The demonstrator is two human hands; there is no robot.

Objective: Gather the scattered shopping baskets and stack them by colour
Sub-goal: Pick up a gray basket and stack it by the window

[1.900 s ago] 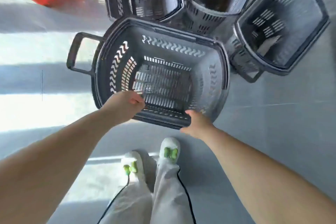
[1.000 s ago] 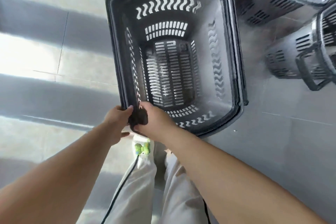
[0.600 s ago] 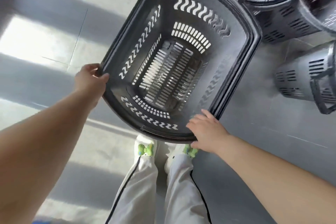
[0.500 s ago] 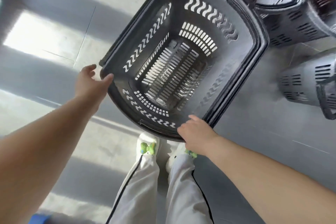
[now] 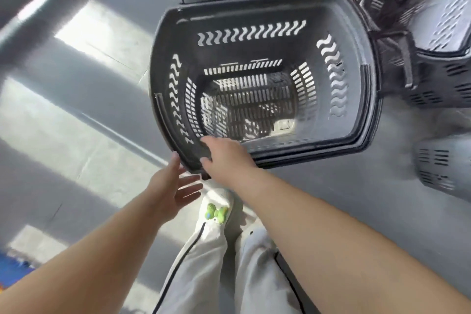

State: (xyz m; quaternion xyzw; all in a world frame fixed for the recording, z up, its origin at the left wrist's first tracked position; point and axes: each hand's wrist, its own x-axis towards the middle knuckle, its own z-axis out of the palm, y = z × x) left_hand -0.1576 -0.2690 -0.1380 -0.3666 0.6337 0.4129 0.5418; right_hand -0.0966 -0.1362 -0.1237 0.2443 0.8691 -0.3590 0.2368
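A dark grey shopping basket [image 5: 265,20] fills the middle of the view, seen from above with its slotted floor showing. My right hand [image 5: 226,158] grips its near-left rim corner, fingers curled over the edge. Just below that corner my left hand [image 5: 173,188] is off the basket, palm up and fingers spread. More grey baskets [image 5: 438,33] stand at the upper right, and another grey basket [image 5: 443,168] lies at the right edge.
Grey tiled floor [image 5: 76,115] with bright bands of sunlight lies to the left. My white trousers and a shoe with a green ornament [image 5: 216,213] are directly below the basket. Something blue [image 5: 12,267] shows at the bottom left corner.
The basket has turned so its long side faces me. My left hand let go of the rim and opened below it. My right hand slid along to the near-left corner.
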